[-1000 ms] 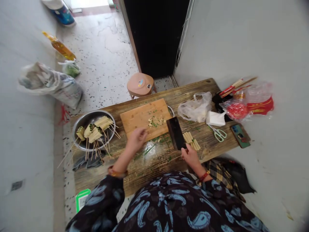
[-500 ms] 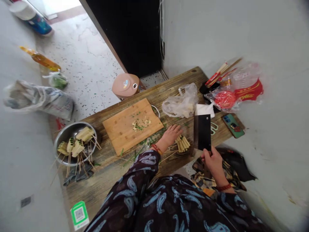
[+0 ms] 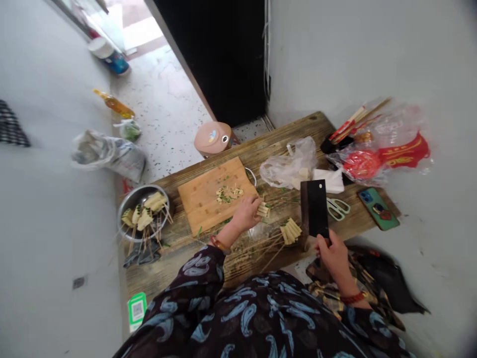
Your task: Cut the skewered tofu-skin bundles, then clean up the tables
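The left hand [image 3: 246, 214] has its grip pinched on some rolls [image 3: 264, 210] just off the board [image 3: 197, 199], toward half past three; from here I can't quite count them. The right hand [image 3: 334, 254], grip wrapped round its handle, holds a cleaver [image 3: 315, 206], blade toward eleven. A second bundle [image 3: 290, 231] lies on the surface [image 3: 158, 278] at the board's four o'clock, the bowl [image 3: 136, 195] at nine.

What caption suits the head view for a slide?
Left hand holds filled rolls near a wooden cutting board; right hand holds a cleaver; skewered rolls in a metal bowl.
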The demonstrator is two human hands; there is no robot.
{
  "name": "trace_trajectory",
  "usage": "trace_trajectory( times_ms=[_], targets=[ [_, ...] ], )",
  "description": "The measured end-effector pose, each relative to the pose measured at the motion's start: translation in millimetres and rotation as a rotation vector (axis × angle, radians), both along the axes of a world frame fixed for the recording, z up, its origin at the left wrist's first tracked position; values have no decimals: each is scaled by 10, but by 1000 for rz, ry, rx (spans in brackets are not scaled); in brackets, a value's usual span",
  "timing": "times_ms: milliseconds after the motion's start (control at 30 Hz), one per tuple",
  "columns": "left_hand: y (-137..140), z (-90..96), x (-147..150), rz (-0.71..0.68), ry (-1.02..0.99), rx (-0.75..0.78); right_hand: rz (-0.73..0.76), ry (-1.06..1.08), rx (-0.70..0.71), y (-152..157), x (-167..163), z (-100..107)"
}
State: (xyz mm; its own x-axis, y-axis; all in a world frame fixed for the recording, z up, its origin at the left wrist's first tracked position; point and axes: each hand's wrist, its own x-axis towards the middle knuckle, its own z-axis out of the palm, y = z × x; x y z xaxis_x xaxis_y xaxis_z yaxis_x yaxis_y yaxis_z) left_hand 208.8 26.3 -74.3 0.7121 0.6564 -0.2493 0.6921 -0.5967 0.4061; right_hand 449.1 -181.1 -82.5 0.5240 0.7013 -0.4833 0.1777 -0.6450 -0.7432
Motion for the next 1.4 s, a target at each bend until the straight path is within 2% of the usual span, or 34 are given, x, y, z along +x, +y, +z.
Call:
trace_trajectory(
  times_ms=[167,300,400,533,667,800,900,1000,1267,1400],
  targets=[
    [0,262,-745,351,54,165,156,17,17,234,-170,-56],
    [33,291,-1270,559,219,228,317,-19,37,463,-449,-47],
    [96,213,-1532,643,339,209,460,-12,72,637,-740,-13],
    [181,6,-1690,681,403,147,593,0,135,841,-1168,23],
    [151,-222,-1751,727,292,140,647,16,149,984,-1522,24],
    [-42,-369,-1862,779,149,196,675,16,126,1092,-1763,42],
    [-215,-418,-1954,759,113,209,692,18,119,1186,-1912,64],
    [-300,-447,-1997,680,115,211,702,22,124,1291,-2066,73],
    [-170,-513,-2042,440,143,184,698,22,112,1467,-2403,79],
    [-128,-518,-2126,375,140,156,703,-22,117,1495,-2494,75]
  ],
)
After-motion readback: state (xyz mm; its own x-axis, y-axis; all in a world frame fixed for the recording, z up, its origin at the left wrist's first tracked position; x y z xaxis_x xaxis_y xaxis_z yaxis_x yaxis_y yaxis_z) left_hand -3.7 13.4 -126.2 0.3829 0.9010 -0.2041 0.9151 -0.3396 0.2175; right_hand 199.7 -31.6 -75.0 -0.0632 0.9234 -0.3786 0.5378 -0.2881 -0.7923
